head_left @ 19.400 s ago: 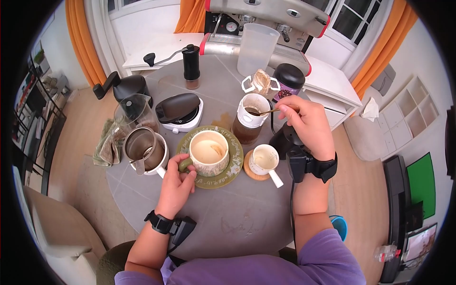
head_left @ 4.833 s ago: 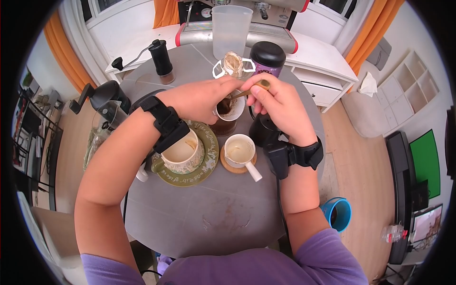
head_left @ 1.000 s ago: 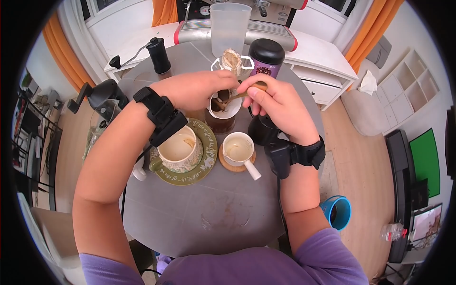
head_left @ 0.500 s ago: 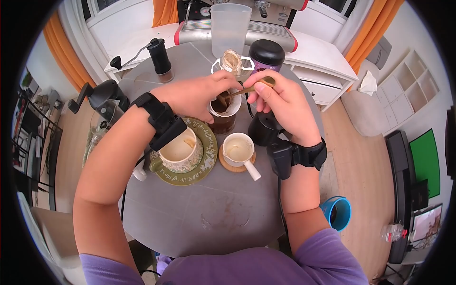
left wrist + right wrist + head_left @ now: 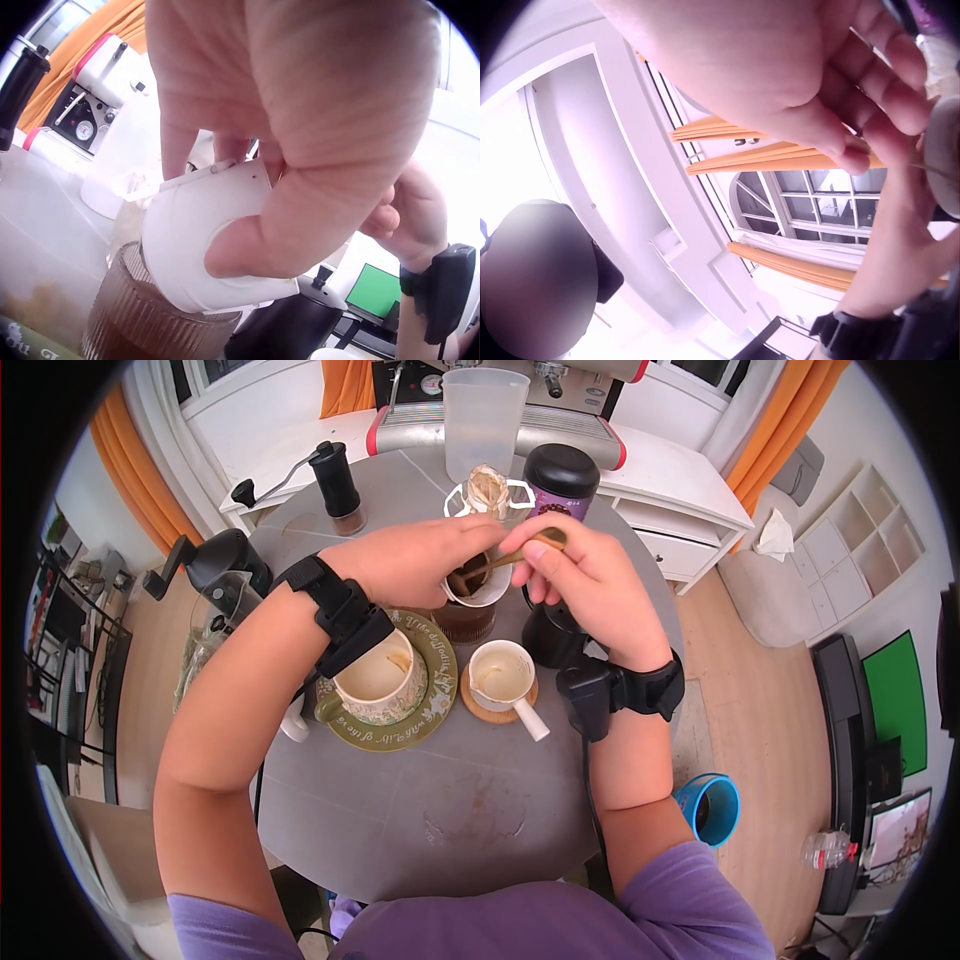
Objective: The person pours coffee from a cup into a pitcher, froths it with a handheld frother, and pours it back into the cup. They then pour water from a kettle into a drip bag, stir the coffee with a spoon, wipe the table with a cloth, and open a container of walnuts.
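Observation:
My left hand (image 5: 425, 558) grips a white coffee dripper (image 5: 195, 240), thumb on its near side and fingers over the far rim. The dripper is tilted above a ribbed glass (image 5: 142, 319) that holds brown liquid. Dark wet coffee grounds (image 5: 472, 572) show inside it in the head view. Between thumb and fingers, my right hand (image 5: 598, 580) pinches a gold-brown spoon (image 5: 512, 558), whose lower end reaches into the dripper. Left of the glass stands a big patterned mug (image 5: 376, 690) on a green saucer (image 5: 443, 695).
A small white pitcher (image 5: 503, 672) sits on a wooden coaster. Beside it is a black kettle (image 5: 552, 635). Behind the hands stand a used filter on white holders (image 5: 488, 490), a black-lidded jar (image 5: 562, 472) and a clear plastic jug (image 5: 485, 420). A hand grinder (image 5: 335, 485) is at back left.
My left hand has left the mug's handle since the oldest frame and now holds the dripper, tilted. The right hand still has the spoon, which has shifted slightly within the dripper over the last second.

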Demonstrator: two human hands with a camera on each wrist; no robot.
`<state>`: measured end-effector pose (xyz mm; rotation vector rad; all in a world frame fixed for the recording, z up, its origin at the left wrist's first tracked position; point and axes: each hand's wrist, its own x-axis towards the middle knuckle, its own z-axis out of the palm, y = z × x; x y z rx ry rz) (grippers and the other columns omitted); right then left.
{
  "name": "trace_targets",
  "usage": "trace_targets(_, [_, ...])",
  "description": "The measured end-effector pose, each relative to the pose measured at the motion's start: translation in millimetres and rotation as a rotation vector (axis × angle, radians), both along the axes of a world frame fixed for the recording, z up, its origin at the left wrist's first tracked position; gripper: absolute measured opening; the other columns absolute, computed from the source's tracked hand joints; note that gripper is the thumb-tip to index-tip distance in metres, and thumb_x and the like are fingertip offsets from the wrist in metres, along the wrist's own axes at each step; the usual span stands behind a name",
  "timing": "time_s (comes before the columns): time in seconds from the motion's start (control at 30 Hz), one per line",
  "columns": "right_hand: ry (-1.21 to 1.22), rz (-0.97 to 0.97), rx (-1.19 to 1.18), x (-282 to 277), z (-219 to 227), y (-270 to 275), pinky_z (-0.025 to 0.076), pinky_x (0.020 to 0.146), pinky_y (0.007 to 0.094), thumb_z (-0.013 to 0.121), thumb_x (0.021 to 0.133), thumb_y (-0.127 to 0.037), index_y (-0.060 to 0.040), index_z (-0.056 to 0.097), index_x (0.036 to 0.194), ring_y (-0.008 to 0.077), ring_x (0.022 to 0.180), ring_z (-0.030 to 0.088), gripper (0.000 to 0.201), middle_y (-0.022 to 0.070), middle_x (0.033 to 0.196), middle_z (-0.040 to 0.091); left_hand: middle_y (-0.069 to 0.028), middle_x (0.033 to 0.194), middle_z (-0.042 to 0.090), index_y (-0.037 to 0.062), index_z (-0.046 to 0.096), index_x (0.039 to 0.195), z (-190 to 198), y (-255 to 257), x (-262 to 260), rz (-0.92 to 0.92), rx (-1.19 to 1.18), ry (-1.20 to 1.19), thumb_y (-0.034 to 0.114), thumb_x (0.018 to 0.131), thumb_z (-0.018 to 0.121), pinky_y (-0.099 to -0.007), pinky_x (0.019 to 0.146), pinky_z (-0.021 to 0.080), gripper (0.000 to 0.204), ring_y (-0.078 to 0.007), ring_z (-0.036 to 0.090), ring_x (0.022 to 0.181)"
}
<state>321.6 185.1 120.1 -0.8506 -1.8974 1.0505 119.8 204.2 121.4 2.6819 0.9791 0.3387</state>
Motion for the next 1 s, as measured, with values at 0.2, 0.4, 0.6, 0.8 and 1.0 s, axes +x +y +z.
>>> trace_targets(0.2, [-0.015, -0.071, 0.008, 2.8, -0.6, 2.2, 0.043, 0.054, 0.023, 0.045, 0.087, -0.01, -0.0032, 0.057, 0.091, 0.0089, 0.057, 0.051, 0.015, 0.0029, 0.068, 0.059, -0.01, 0.106, 0.051, 0.0037, 0.042, 0.116, -4.0, 2.4, -0.3, -0.045, 0.061, -0.031, -0.01, 0.062, 0.054, -0.0355, 0.083, 0.043, 0.057, -0.0289, 0.05, 0.102])
trace_targets(0.4, [-0.028, -0.027, 0.002, -0.4, -4.6, 4.9, 0.043, 0.055, 0.0232, 0.044, 0.087, -0.011, -0.0034, 0.057, 0.092, 0.0092, 0.057, 0.051, 0.015, 0.0033, 0.069, 0.059, -0.0116, 0.107, 0.051, 0.0029, 0.043, 0.118, -0.5, 1.7, 1.5, -0.066, 0.117, 0.055, -0.01, 0.061, 0.054, -0.0353, 0.085, 0.043, 0.059, -0.0301, 0.049, 0.103])
trace_targets(0.6, [-0.017, -0.012, -0.002, -0.5, -2.3, 3.0, 0.044, 0.055, 0.0232, 0.045, 0.087, -0.011, -0.0031, 0.057, 0.092, 0.0095, 0.057, 0.052, 0.015, 0.0035, 0.069, 0.059, -0.0126, 0.108, 0.051, 0.0018, 0.042, 0.118, 1.9, -0.5, 3.5, -0.072, 0.125, 0.055, -0.01, 0.061, 0.053, -0.0355, 0.086, 0.043, 0.059, -0.0306, 0.049, 0.104])
trace_targets(0.8, [-0.007, -0.056, 0.014, 1.4, -2.1, 2.1, 0.044, 0.055, 0.0234, 0.046, 0.087, -0.011, -0.0029, 0.057, 0.093, 0.0094, 0.057, 0.051, 0.015, 0.0032, 0.068, 0.058, -0.0128, 0.109, 0.051, 0.0018, 0.043, 0.117, 4.4, -4.4, 3.8, -0.038, 0.139, 0.075, -0.01, 0.061, 0.054, -0.0356, 0.086, 0.043, 0.058, -0.0303, 0.049, 0.105])
trace_targets(1.0, [-0.053, -0.005, 0.022, 0.2, -1.9, 1.0, 0.043, 0.055, 0.0224, 0.046, 0.087, -0.011, -0.0032, 0.057, 0.093, 0.0083, 0.057, 0.051, 0.015, 0.0025, 0.068, 0.058, -0.0118, 0.111, 0.051, 0.0033, 0.042, 0.118, 4.4, -2.8, 2.2, -0.037, 0.122, 0.077, -0.01, 0.061, 0.054, -0.0354, 0.086, 0.043, 0.06, -0.0298, 0.049, 0.105])
